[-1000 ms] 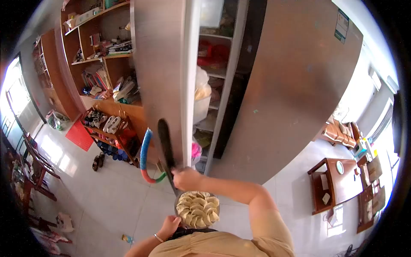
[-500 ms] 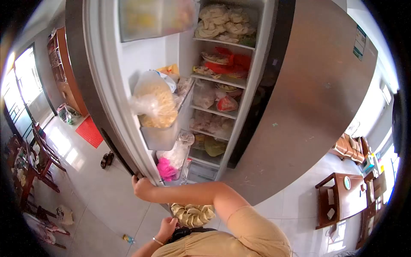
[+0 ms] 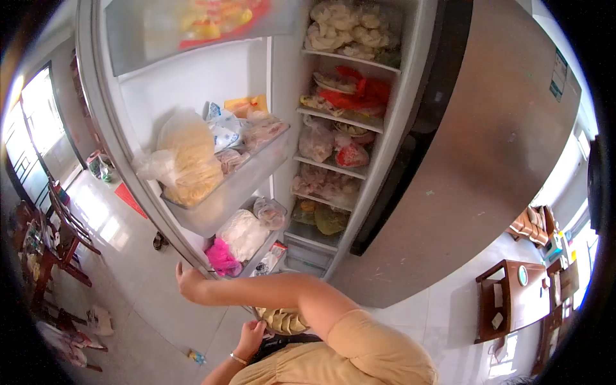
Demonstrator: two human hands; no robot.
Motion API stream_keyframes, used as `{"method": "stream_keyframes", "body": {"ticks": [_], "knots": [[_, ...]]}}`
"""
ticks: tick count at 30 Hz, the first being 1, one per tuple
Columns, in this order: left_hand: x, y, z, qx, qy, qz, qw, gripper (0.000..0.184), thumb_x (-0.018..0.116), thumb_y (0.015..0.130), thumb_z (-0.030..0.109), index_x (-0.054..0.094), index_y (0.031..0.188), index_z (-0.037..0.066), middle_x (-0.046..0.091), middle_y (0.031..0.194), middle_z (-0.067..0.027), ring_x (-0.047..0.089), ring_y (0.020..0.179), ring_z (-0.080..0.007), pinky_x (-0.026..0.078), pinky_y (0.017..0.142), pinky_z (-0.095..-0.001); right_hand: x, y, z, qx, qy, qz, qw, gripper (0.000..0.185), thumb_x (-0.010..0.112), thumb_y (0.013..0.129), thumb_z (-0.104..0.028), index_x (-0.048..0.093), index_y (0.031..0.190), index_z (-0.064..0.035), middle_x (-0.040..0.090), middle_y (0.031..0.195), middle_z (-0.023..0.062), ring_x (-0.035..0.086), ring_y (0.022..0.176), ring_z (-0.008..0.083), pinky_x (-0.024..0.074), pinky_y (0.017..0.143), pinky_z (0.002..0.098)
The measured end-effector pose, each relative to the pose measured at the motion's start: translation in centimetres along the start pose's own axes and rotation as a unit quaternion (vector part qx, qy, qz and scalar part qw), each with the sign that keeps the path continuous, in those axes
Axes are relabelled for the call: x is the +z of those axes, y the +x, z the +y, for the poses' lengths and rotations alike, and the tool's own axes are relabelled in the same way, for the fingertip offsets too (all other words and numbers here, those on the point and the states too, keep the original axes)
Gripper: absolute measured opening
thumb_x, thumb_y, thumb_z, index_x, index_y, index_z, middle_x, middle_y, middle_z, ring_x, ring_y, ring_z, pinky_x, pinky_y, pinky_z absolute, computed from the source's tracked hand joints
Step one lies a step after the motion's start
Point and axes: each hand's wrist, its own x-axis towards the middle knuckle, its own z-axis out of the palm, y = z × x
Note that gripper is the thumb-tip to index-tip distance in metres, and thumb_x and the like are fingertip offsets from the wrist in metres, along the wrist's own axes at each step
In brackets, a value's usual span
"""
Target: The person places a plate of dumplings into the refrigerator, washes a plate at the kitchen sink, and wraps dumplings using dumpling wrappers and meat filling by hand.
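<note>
My left hand (image 3: 251, 336) holds the rim of a round plate of raw dumplings (image 3: 283, 321) low in front of my body; my right forearm partly covers it. My right arm stretches across to the left, over the plate. At the lower edge of the open freezer door (image 3: 102, 135), my right hand (image 3: 190, 283) has its fingers partly extended, with nothing visible in them. Bags of food fill the door bins, among them a clear bag of pale yellow food (image 3: 192, 173) and a pink bag (image 3: 223, 258).
Freezer shelves (image 3: 350, 115) hold several bagged foods, with dumplings on top and a red bag (image 3: 359, 93) below. The other fridge door (image 3: 475, 147) is closed on the right. Wooden chairs (image 3: 67, 237) stand left, a wooden table (image 3: 513, 298) right. A small packet (image 3: 196, 357) lies on the floor.
The freezer door has swung wider to the left, showing more of its bins. My right hand has moved slightly left and its fingers have loosened from the door edge. The plate stays in my left hand.
</note>
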Motion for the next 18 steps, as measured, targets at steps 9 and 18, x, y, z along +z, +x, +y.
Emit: {"method": "stream_keyframes", "body": {"ticks": [9,18], "knots": [[-1.3,5.4,-2.2,0.093,0.124,-0.042,0.987,0.028,0.049,0.085,0.018,0.059,0.077,-0.007,0.061,0.073,-0.0097,0.056,0.068,-0.015,0.045,0.063,-0.0283,-6.6,-18.7,7.0,-0.024,0.458,0.186,0.869,0.022,0.05,0.078,-0.019,0.051,0.062,-0.0033,0.056,0.076,0.0137,0.058,0.064,0.0211,0.043,0.046,0.0333],[1.3,9.6,3.1,-0.042,-0.017,-0.073,0.996,0.028,0.046,0.085,0.015,0.055,0.073,-0.008,0.059,0.074,-0.0085,0.055,0.069,-0.0142,0.044,0.061,-0.0289,0.8,-36.4,8.3,0.61,0.55,0.196,0.535,0.015,0.056,0.084,-0.012,0.059,0.091,0.0,0.06,0.069,0.0055,0.05,0.057,0.0088,0.0429,0.052,0.0248]]}}
